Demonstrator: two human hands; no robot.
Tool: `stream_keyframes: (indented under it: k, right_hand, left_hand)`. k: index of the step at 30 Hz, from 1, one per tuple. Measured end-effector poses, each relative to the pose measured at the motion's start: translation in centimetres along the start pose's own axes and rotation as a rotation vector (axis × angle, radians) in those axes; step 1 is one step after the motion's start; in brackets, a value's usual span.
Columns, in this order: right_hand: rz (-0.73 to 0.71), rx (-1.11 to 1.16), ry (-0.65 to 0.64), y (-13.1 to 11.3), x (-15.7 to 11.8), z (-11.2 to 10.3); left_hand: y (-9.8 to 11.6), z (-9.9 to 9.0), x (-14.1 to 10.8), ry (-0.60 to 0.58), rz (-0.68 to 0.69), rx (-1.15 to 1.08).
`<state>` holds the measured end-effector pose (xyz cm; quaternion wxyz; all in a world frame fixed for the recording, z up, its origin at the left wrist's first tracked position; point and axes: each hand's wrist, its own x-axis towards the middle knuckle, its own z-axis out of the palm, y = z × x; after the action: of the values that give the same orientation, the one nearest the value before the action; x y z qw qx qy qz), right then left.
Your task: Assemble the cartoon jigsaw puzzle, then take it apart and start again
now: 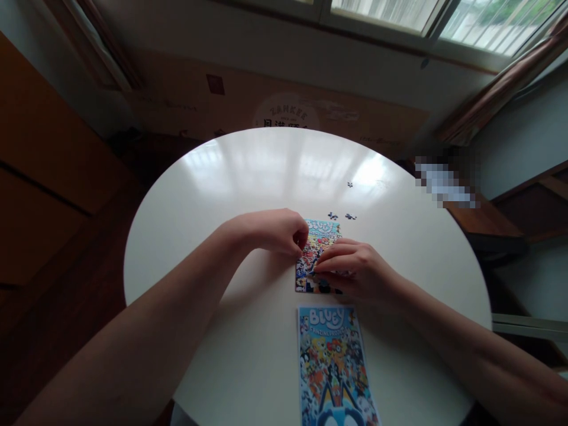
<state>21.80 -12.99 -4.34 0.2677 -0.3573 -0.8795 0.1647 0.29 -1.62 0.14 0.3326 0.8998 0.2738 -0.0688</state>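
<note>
A partly assembled jigsaw puzzle lies flat on the white table, with a light blue "Bluey" title along its top and crowded cartoon figures below. My left hand is at the puzzle's left edge, its fingers curled in and their tips touching that edge; whether they grip anything is hidden. Over the lower right of the puzzle, my right hand has its fingers pressed together, with what looks like a puzzle piece at the tips. Nearer to me lies a matching printed picture, cut off by the frame's bottom.
Loose puzzle pieces lie just beyond the puzzle, with another piece farther back. The round white table reflects window light. A printed box or panel stands against the wall under the window. An orange-brown cabinet is at left.
</note>
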Motion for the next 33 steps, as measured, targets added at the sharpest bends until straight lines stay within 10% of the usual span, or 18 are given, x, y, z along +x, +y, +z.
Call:
stream_keyframes:
  k: [33]
  right_hand:
    - [0.104, 0.02, 0.146, 0.4, -0.8, -1.5]
  left_hand:
    - [1.4, 0.5, 0.1, -0.019, -0.043, 0.19]
